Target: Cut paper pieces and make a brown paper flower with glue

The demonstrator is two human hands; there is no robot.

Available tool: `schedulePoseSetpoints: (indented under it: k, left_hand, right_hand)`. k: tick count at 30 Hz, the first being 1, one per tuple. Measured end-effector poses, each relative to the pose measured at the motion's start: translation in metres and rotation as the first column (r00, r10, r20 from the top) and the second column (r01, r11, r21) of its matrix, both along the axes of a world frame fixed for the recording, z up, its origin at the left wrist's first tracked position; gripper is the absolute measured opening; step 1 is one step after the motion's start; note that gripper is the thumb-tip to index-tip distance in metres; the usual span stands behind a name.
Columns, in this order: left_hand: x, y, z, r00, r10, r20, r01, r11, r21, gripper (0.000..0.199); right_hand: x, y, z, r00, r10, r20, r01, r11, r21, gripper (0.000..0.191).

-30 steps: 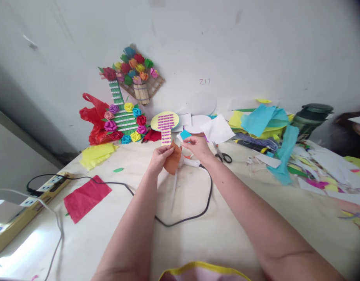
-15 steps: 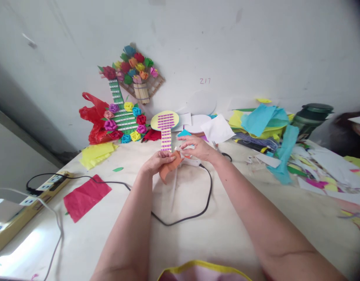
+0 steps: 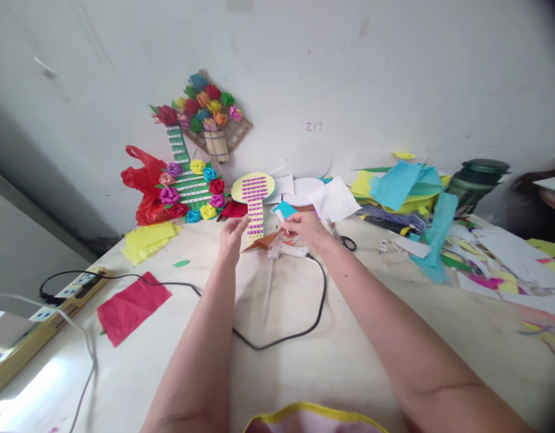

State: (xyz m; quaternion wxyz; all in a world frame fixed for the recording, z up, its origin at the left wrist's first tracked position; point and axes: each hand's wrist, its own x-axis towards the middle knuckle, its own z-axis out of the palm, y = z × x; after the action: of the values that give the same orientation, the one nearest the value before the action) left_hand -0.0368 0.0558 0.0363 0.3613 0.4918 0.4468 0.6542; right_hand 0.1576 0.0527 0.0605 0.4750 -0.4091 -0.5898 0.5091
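Note:
My left hand (image 3: 232, 237) is raised just left of the yellow paper craft with purple strips (image 3: 255, 207), its fingers loosely curved and seemingly holding nothing. Below its fingertips, a folded piece of orange paper (image 3: 261, 242) lies on the table. The fingers of my right hand (image 3: 306, 228) are pinched together beside a blue paper piece (image 3: 285, 208); a small pale bit shows at their tips, too small to name. Between and below the hands rests a white glue gun (image 3: 288, 249), a clear glue stick (image 3: 267, 294) reaching from it toward me.
Black-handled scissors (image 3: 347, 242) lie right of my right hand. The glue gun's black cord (image 3: 321, 307) loops across the table to a power strip (image 3: 74, 288). Red crepe paper (image 3: 133, 308) lies left. Flower crafts (image 3: 193, 186) lean at the wall; paper scraps (image 3: 498, 258) and a dark flask (image 3: 478, 183) are right.
My left hand has let go of the orange paper and moved up and left; the paper now lies on the table. My right hand has lowered slightly, its fingers closing into a pinch.

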Motion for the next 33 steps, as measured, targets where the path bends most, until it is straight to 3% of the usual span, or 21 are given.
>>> schedulePoseSetpoints:
  k: [2, 3, 5, 6, 8, 10, 11, 15, 18, 24, 26, 29, 33]
  left_hand:
    - [-0.001, 0.001, 0.003, 0.996, 0.091, -0.007, -0.091, 0.995, -0.031, 0.04]
    - [0.001, 0.0, 0.004, 0.999, 0.04, -0.023, -0.042, 0.995, -0.086, 0.045]
    - [0.007, -0.004, 0.007, 0.979, -0.198, -0.055, 0.178, 0.95, -0.256, 0.055]
    - [0.012, -0.007, 0.008, 0.943, -0.331, -0.04, 0.295, 0.885, -0.361, 0.059]
    - [0.022, -0.011, 0.01, 0.857, -0.512, 0.066, 0.459, 0.698, -0.55, 0.07]
    - [0.03, -0.011, 0.01, 0.821, -0.54, 0.183, 0.536, 0.621, -0.572, 0.074]
    - [0.033, -0.011, 0.01, 0.828, -0.514, 0.226, 0.545, 0.64, -0.542, 0.071]
    - [0.035, -0.007, 0.01, 0.872, -0.363, 0.328, 0.462, 0.831, -0.309, 0.032]
    - [0.034, -0.007, 0.013, 0.884, -0.288, 0.367, 0.376, 0.906, -0.194, 0.022]
    - [0.034, -0.008, 0.012, 0.904, -0.245, 0.351, 0.309, 0.94, -0.141, 0.03]
    - [0.033, -0.006, 0.009, 0.913, -0.233, 0.335, 0.294, 0.945, -0.144, 0.031]
    - [0.03, -0.004, 0.004, 0.924, -0.231, 0.306, 0.287, 0.946, -0.153, 0.032]
    - [0.028, -0.002, -0.002, 0.928, -0.249, 0.276, 0.306, 0.934, -0.184, 0.03]
  right_hand:
    - [-0.003, 0.003, -0.003, 0.977, -0.104, -0.184, 0.09, 0.993, -0.083, 0.011]
    - [-0.005, 0.004, -0.003, 0.959, -0.136, -0.248, 0.111, 0.987, -0.112, 0.012]
    - [-0.009, 0.003, -0.003, 0.93, -0.175, -0.323, 0.136, 0.981, -0.141, 0.013]
    - [-0.011, 0.001, -0.003, 0.92, -0.188, -0.343, 0.148, 0.979, -0.139, 0.013]
    - [-0.014, -0.002, -0.001, 0.913, -0.197, -0.358, 0.171, 0.98, -0.104, 0.014]
    - [-0.017, -0.006, 0.0, 0.92, -0.185, -0.345, 0.179, 0.983, -0.049, 0.015]
    - [-0.018, -0.007, 0.0, 0.929, -0.171, -0.327, 0.175, 0.984, -0.019, 0.016]
    - [-0.02, -0.008, 0.0, 0.964, -0.124, -0.234, 0.142, 0.988, 0.063, 0.016]
    - [-0.021, -0.007, -0.003, 0.971, -0.132, -0.198, 0.147, 0.987, 0.065, 0.015]
    - [-0.019, -0.002, -0.01, 0.993, -0.114, -0.027, 0.115, 0.992, 0.042, 0.015]
    - [-0.016, 0.001, -0.011, 0.982, -0.156, 0.102, 0.143, 0.982, 0.126, 0.014]
    - [-0.01, 0.005, -0.011, 0.904, -0.298, 0.306, 0.194, 0.925, 0.326, 0.012]
    - [-0.008, 0.003, -0.01, 0.82, -0.362, 0.443, 0.142, 0.879, 0.455, 0.016]
